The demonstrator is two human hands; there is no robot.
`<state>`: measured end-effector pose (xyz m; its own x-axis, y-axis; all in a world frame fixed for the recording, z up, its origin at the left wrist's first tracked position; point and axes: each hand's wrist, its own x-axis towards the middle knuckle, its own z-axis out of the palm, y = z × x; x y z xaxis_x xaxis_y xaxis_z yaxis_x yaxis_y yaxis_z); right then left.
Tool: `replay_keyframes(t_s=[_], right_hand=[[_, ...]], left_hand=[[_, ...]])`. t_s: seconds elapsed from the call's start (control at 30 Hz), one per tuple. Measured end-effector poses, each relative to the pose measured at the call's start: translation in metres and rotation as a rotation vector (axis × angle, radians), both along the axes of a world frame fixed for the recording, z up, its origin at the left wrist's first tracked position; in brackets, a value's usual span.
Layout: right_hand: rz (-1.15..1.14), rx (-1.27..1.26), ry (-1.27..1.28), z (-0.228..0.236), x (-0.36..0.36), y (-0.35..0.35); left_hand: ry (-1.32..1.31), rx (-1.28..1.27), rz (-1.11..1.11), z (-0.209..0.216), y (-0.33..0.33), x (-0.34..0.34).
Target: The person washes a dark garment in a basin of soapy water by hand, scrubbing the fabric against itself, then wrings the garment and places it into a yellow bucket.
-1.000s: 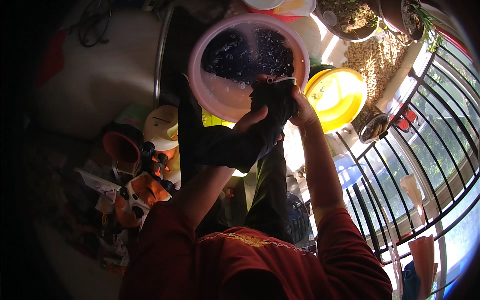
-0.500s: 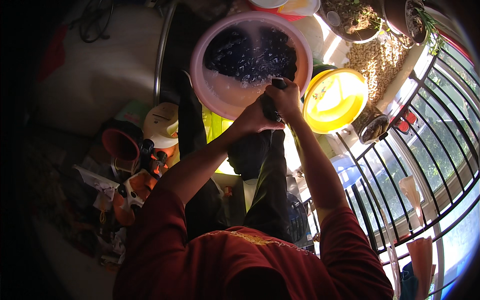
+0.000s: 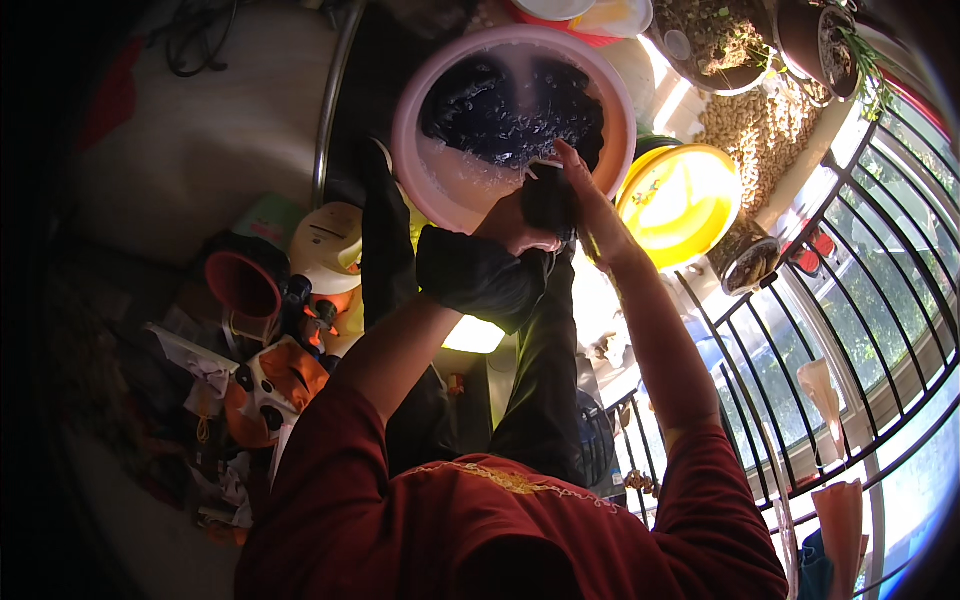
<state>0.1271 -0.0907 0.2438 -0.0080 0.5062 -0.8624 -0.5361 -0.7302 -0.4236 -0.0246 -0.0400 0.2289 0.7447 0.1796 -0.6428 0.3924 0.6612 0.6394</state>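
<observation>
A dark wet-looking cloth (image 3: 478, 278) is bunched up in front of me. My left hand (image 3: 515, 225) is closed around it, and part of it hangs over my left wrist. A tight wad of the same dark cloth rises from that fist. Alongside the wad, my right hand (image 3: 597, 215) has its fingers stretched forward; some of them are hidden. Just beyond both hands stands a pink basin (image 3: 405, 150) of water, with more dark fabric (image 3: 505, 105) soaking among suds.
Right of the basin is a yellow basin (image 3: 690, 205). Potted plants (image 3: 715, 45) and a heap of peanut-like pieces (image 3: 760, 130) lie behind it. Black railings (image 3: 800, 330) line the right by a window. At left are a cream container (image 3: 328, 238) and a reddish pot (image 3: 243, 280).
A fold of the dark cloth has come up over my left wrist. My right hand has loosened from its fist, its fingers now straighter beside the wad.
</observation>
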Motion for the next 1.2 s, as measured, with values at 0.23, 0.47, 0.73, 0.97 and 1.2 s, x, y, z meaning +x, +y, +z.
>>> replay_keyframes(t_s=[0.23, 0.47, 0.73, 0.97, 1.2], right_hand=[[0.401, 0.247, -0.175, 0.034, 0.048, 0.0], [0.076, 0.598, 0.427, 0.04, 0.026, 0.015], [0.403, 0.611, 0.079, 0.084, 0.029, 0.021], [0.342, 0.261, -0.279, 0.076, 0.015, 0.018], [0.144, -0.007, -0.505, -0.019, 0.003, 0.014]], left_hand=[[-0.099, -0.417, 0.359, 0.052, -0.009, 0.001], [-0.272, -0.969, 0.608, 0.09, -0.025, 0.014], [-0.229, -0.588, 0.405, 0.056, -0.031, -0.001], [-0.12, -0.159, 0.087, 0.073, -0.012, 0.011], [0.267, 0.244, 0.096, 0.0, -0.04, 0.029]])
